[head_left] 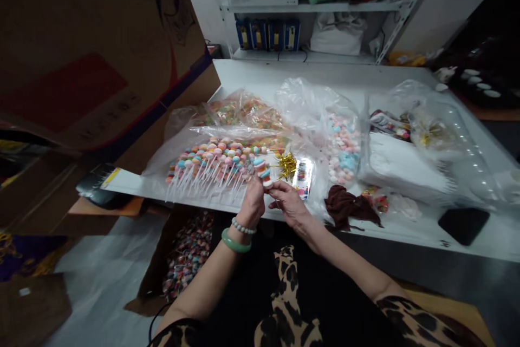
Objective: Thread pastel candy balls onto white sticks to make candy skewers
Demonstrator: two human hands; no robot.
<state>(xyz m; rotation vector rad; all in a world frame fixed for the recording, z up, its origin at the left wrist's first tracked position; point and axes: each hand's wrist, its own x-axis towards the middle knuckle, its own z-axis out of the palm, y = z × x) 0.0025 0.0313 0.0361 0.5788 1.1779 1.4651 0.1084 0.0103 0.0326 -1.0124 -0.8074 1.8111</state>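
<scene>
A short stack of pastel candy [262, 168], in pink, blue, orange and white, is upright between my hands over the table's front edge. My left hand [254, 198] is closed around its lower left side. The fingers of my right hand [288, 202] pinch its bottom end; any stick is hidden by the hands. Left of them, rows of candy lollipops [211, 160] lie on clear plastic with white sticks facing me. Just right of the candy are a gold tinsel tie bundle [287, 165] and a small printed card pack [303, 178].
Bags of orange-green candy [252, 111] and pastel candy [343, 144] lie behind. Right are a clear tub of white sticks [400, 165], brown cloth [351, 206] and a black phone-like slab [463, 225]. A large carton [101, 54] leans left; a box of wrapped candy [189, 255] stands below.
</scene>
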